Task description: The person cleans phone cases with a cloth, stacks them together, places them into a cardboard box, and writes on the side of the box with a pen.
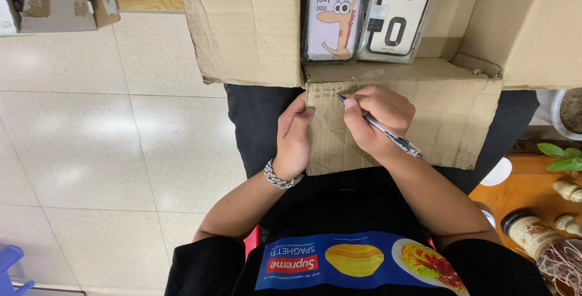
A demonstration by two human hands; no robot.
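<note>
Bright, even indoor light from overhead. Soft pale sheen across the glossy floor tiles (91, 138), strongest in two blurred patches at left. Glare streaks on the clear plastic sleeves of the phone cases (364, 11) inside the cardboard box (248, 23). Faint, short shadows under the left hand (294, 138) and right hand (376, 120) on the box flap (448, 120). Sharp focus at centre, handwriting too small to make out. Slight wide-angle stretching toward the corners; bottle (533, 232) at lower right a little soft.
</note>
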